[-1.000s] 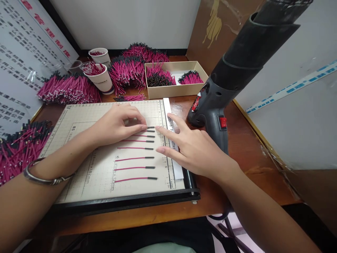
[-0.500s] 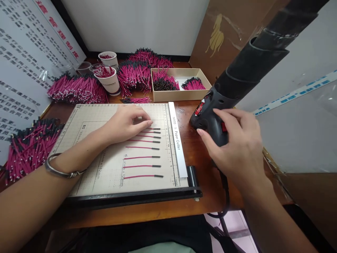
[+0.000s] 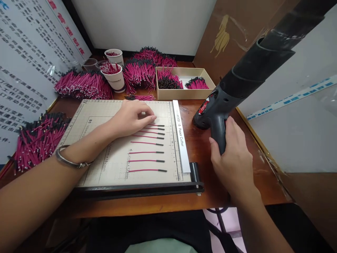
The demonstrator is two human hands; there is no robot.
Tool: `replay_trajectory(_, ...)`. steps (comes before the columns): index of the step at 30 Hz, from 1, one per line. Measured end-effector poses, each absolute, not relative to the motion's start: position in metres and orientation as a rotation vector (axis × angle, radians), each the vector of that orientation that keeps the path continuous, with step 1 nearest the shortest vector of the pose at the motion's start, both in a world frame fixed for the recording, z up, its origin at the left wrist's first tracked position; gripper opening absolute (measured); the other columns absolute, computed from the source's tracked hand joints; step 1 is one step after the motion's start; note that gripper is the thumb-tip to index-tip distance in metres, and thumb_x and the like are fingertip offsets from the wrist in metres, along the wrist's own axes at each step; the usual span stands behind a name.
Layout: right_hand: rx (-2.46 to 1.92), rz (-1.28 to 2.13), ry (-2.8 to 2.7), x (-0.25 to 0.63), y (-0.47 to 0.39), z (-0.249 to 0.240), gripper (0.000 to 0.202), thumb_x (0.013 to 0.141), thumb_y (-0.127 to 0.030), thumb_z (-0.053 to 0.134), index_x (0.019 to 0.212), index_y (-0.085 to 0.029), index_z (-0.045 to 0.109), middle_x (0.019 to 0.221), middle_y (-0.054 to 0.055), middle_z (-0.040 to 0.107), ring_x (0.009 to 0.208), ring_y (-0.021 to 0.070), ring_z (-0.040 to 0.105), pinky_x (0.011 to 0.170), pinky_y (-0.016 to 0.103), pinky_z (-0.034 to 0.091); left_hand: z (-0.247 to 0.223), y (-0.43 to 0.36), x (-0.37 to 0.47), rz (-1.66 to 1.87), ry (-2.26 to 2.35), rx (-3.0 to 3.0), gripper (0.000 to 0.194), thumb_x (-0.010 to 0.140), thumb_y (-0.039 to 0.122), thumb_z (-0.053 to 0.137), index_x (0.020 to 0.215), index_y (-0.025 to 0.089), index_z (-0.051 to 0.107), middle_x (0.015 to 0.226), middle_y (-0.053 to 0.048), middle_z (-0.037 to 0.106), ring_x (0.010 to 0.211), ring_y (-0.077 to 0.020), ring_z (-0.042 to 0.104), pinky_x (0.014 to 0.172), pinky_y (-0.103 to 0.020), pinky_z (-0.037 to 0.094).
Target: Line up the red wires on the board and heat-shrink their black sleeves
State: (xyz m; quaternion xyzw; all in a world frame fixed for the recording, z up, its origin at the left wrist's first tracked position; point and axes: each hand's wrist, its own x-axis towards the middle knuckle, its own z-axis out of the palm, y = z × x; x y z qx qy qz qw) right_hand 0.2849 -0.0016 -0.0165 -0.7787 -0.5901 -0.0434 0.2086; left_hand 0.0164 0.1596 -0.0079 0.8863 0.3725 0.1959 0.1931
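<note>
Fingers of the right hand (image 3: 234, 165) were wrapped around the grip of the heat gun (image 3: 247, 77), which stood on the wooden surface (image 3: 237, 189) just right of the paper cutter (image 3: 110, 154). Flat and open, the left hand (image 3: 131, 117) pressed on the uppermost pink wires (image 3: 149, 147) lined up on the cutter's board.

A cutting board (image 3: 110, 165) lies on the table (image 3: 244, 147), with a row of wires (image 3: 147, 152) on its right half, one before another. The left hand (image 3: 133, 117) rests on the rearmost wires; the right hand (image 3: 233, 161) grips a heat gun (image 3: 229, 102) right of the board. Behind the board — two cups (image 3: 116, 75), wire heaps (image 3: 84, 84) and a box (image 3: 184, 93) with wires in it. Another heap (image 3: 37, 138) lies left.
</note>
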Motion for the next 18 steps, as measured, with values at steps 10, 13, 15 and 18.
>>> replay_trajectory(10,-2.068,0.038,-1.578,0.282,0.001,-0.006,0.066,0.093,-0.042,0.057,0.153,-0.016,0.049,0.16,0.019,0.047,0.143,0.0395,0.052,0.109,0.062,0.053,-0.011,0.16,0.018,0.614,1.031,2.445,0.026,0.09,0.038,0.061,0.082,0.018,0.077,0.077,-0.003,0.073,0.072,-0.017,0.06,0.074,-0.032,0.04)
replay_trajectory(13,-1.743,0.184,-1.114,0.269,0.008,0.007,0.06,0.077,-0.052,0.078,0.122,-0.014,0.067,0.142,0.02,0.059,0.133,0.0353,0.056,0.119,0.06,0.044,-0.011,0.16,0.017,0.617,1.035,2.434,0.025,0.09,0.036,0.062,0.082,0.018,0.077,0.077,-0.004,0.073,0.071,-0.017,0.06,0.074,-0.032,0.042)
replay_trajectory(15,-1.48,0.469,-0.773,0.26,0.019,0.019,0.055,0.078,-0.065,0.074,0.106,-0.018,0.068,0.122,0.014,0.068,0.099,0.0232,0.067,0.098,0.049,0.06,-0.011,0.161,0.016,0.611,1.037,2.422,0.024,0.091,0.035,0.062,0.083,0.018,0.077,0.077,-0.004,0.073,0.072,-0.0171,0.06,0.075,-0.032,0.042)
replay_trajectory(18,-1.071,1.182,-0.307,0.254,0.047,0.038,0.067,0.09,-0.075,0.054,0.113,-0.013,0.069,0.111,0.013,0.072,0.061,0.01,0.056,0.047,0.024,0.052,-0.012,0.162,0.015,0.615,1.042,2.405,0.023,0.092,0.035,0.063,0.084,0.017,0.077,0.079,-0.004,0.074,0.074,-0.0176,0.061,0.076,-0.032,0.043)
